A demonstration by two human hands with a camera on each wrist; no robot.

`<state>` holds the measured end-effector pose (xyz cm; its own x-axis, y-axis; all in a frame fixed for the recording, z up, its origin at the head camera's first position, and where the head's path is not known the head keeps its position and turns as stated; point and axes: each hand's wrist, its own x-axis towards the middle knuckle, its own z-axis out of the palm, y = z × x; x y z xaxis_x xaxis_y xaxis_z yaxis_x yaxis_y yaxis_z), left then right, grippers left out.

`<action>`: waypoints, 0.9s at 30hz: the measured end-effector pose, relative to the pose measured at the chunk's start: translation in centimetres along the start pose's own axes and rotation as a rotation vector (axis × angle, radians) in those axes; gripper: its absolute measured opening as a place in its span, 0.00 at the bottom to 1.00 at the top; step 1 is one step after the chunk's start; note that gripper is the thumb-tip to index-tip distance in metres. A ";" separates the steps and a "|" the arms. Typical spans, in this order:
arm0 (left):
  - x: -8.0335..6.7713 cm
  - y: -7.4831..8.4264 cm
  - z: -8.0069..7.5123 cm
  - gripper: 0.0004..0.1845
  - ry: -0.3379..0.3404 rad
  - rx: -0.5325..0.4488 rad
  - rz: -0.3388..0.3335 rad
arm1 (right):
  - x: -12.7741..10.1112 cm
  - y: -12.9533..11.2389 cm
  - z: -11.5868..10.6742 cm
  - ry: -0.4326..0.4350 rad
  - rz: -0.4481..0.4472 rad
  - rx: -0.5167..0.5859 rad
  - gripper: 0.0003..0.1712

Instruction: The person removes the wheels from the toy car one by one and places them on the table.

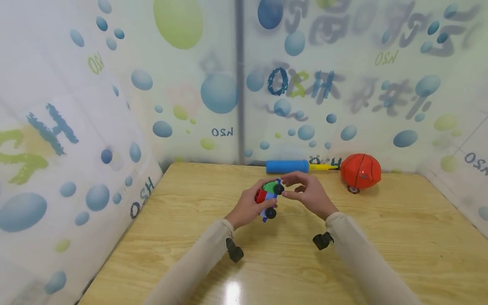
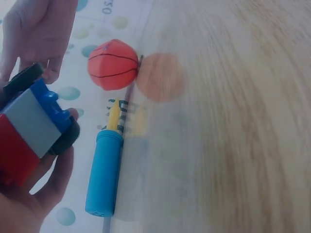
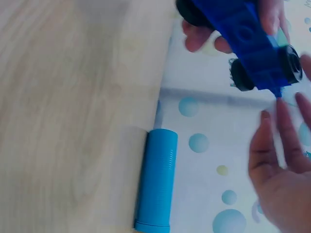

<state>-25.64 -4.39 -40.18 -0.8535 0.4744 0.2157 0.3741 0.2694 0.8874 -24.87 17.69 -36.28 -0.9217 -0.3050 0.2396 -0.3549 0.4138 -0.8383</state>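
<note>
Your left hand (image 1: 248, 207) is clamped round the car (image 1: 271, 195), which is up off the table (image 1: 152, 224) and tilted, the thumb across its side. Your right hand (image 1: 310, 195) has its fingers apart, by the car's far wheel (image 1: 279, 189) and the blue tab (image 3: 276, 91) at that end; it grips nothing, and whether a fingertip touches, you cannot tell.

The left hand alone bears the car, so a slackened thumb would likely let it roll out and drop. Squeezing hard on the red and pale blue blocks could shift or pop one loose, if they merely press on. A pinch that lands on the wheel instead of the body would probably spin it and give you no firm hold. A push from the right at the tab could twist the car in your left grip.

Beyond your hands, along the wall (image 1: 190, 97), lies the pump (image 1: 286, 166), its yellow nozzle (image 1: 322, 167) toward the red ball (image 1: 360, 171). A wheel-like disc (image 1: 353, 190) shows under the ball. The pump sits just behind the car, so a forward reach could knock it; the near table gives you freer room.
</note>
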 end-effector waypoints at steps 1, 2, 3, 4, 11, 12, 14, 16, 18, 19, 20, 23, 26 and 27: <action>0.0 0.0 0.0 0.29 0.008 -0.029 -0.002 | -0.1 0.1 0.2 0.022 -0.008 0.014 0.20; -0.1 0.0 0.1 0.28 0.014 -0.049 -0.003 | -0.1 0.2 0.4 0.039 -0.015 0.032 0.19; -0.1 0.0 0.1 0.28 0.019 -0.065 0.002 | -0.2 0.3 0.7 0.051 -0.020 0.047 0.17; -0.1 0.0 0.2 0.28 0.021 -0.077 0.010 | -0.2 0.3 0.8 0.058 -0.025 0.064 0.16; -0.2 0.0 0.6 0.27 0.031 -0.094 0.020 | -0.1 0.0 1.4 0.024 -0.064 0.103 0.16; -0.3 0.1 0.6 0.27 0.032 -0.094 0.017 | -0.1 0.0 1.5 0.015 -0.068 0.102 0.17; -0.4 0.2 0.8 0.27 0.035 -0.099 0.015 | 0.0 0.0 1.5 0.009 -0.072 0.096 0.16; -0.5 0.4 0.8 0.27 0.037 -0.100 0.021 | 0.1 0.0 1.6 0.005 -0.075 0.089 0.15; -0.5 0.3 0.9 0.27 0.038 -0.096 0.021 | 0.1 -0.1 1.7 0.005 -0.071 0.083 0.14; -0.5 0.2 1.0 0.27 0.042 -0.091 0.018 | 0.2 -0.2 1.7 0.006 -0.066 0.078 0.13; -0.5 0.2 1.0 0.26 0.046 -0.084 0.017 | 0.2 -0.2 1.8 0.003 -0.062 0.075 0.12; -0.6 0.0 1.1 0.26 0.045 -0.065 0.008 | 0.3 -0.4 1.7 -0.018 -0.043 0.075 0.10; -0.6 0.0 1.2 0.26 0.041 -0.049 0.003 | 0.5 -0.3 1.6 -0.042 -0.023 0.083 0.08; -0.6 -0.1 1.3 0.26 0.041 -0.040 0.003 | 0.5 -0.3 1.6 -0.045 -0.018 0.087 0.08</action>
<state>-24.73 -3.60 -40.89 -0.8667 0.4405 0.2340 0.3623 0.2336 0.9023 -24.98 16.02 -36.73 -0.9069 -0.3502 0.2343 -0.3542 0.3325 -0.8741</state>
